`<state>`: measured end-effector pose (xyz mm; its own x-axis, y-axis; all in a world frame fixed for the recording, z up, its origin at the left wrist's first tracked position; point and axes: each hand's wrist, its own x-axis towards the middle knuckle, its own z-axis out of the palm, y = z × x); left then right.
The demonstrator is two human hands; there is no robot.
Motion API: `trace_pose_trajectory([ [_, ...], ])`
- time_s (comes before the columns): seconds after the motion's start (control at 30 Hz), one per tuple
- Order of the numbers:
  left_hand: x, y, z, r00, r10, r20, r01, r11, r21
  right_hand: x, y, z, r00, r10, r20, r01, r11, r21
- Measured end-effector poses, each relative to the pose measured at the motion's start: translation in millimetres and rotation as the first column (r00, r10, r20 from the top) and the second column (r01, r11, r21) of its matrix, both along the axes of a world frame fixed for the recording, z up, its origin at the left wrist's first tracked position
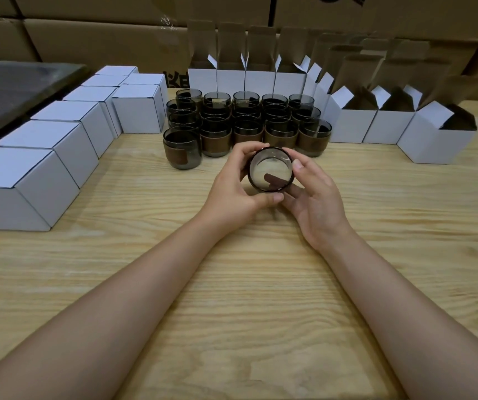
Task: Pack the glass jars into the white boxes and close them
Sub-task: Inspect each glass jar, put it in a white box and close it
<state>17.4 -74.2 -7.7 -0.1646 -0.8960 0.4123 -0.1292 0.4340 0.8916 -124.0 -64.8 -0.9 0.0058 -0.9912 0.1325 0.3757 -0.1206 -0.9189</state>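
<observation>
Holding one glass jar [271, 171] above the table [232, 284], the left hand [233, 194] and right hand [312, 203] curled their fingers round its sides. Closed white boxes [58, 145] stood at the left, apparently finished. Many jars [243, 125] waited unpacked in the middle, and open boxes [376, 122] lined the back and right, so most work seemed left.

Partial black letters "KE" on brown carton [178, 79], rest hidden
</observation>
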Motion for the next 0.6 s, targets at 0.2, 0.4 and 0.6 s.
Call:
trace_pose_trajectory([
  [0.2, 0, -2, 0, 0.997, 0.079, -0.016, -0.078, 0.996, 0.042, 8, -2, -5, 0.978, -0.04, -0.202, 0.042, 0.999, 0.003],
  [0.4, -1, -3, 2, 0.979, 0.205, 0.004, -0.205, 0.976, 0.07, 11, -1, -12, 0.854, -0.14, -0.501, 0.091, 0.988, -0.121],
  [0.6, -2, -5, 0, 0.956, 0.271, 0.111, -0.28, 0.957, 0.072, 11, 1, -12, 0.779, -0.162, -0.606, 0.117, 0.987, -0.113],
])
